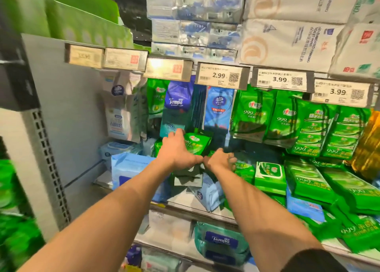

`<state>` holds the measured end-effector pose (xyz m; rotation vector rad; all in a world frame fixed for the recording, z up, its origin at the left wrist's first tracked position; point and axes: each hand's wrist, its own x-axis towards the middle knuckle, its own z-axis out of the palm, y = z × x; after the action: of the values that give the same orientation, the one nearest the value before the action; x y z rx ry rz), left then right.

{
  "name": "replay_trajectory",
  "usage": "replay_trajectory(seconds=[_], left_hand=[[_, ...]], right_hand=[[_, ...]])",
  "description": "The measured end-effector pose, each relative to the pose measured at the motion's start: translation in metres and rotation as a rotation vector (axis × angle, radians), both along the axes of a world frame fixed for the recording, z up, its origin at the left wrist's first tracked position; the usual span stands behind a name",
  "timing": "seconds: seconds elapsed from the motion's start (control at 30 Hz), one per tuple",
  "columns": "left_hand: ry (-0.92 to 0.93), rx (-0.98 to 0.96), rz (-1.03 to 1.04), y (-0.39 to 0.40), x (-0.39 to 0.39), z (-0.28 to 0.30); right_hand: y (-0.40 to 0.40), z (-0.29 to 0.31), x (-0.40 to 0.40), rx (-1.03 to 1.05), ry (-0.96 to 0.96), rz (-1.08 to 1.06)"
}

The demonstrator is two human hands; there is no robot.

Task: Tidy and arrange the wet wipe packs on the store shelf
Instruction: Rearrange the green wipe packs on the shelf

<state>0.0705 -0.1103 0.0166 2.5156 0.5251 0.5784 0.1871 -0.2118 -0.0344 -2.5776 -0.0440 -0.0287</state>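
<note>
A small green wet wipe pack point(196, 144) stands tilted at the middle of the shelf. My left hand point(176, 150) reaches in with straight fingers and touches its left side. Right beside it, thumb to thumb, my right hand point(221, 160) curls its fingers over a green pack lying flat point(244, 168). Dark green packs point(188, 179) lie under both wrists. More green packs hang from hooks point(255, 115) and lie in rows on the shelf point(308, 181) to the right. Blue packs point(131, 169) lie to the left.
Price-tag rail point(222, 75) runs overhead just above the hanging packs. Tissue bundles point(195, 23) are stacked on the shelf above. A grey upright panel point(61, 111) closes the left side. A lower shelf holds a Tempo pack point(221, 241).
</note>
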Motion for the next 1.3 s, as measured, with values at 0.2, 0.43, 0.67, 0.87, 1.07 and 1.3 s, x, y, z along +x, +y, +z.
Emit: replay_trajectory(seconds=[0.2,0.43,0.67,0.87,1.07,1.3], left_hand=[[-0.039,-0.031,-0.052,-0.003,-0.001,0.0],[-0.212,-0.109,-0.094,-0.035,0.002,0.003],[-0.43,-0.057,-0.148,-0.075,-0.004,0.017],[-0.598,-0.005,-0.165,-0.116,-0.009,0.024],[-0.738,0.047,-0.22,-0.15,-0.005,0.04],[-0.829,0.082,-0.135,-0.152,-0.007,0.059]], right_hand=[[-0.011,0.002,0.002,-0.058,0.024,0.041],[-0.041,0.012,-0.022,-0.142,-0.066,0.154],[-0.094,0.035,-0.047,-0.012,-0.201,0.132],[-0.144,0.043,-0.067,0.12,-0.33,0.058],[-0.175,0.045,-0.068,0.142,-0.354,-0.015],[-0.189,0.045,-0.061,0.176,-0.379,-0.059]])
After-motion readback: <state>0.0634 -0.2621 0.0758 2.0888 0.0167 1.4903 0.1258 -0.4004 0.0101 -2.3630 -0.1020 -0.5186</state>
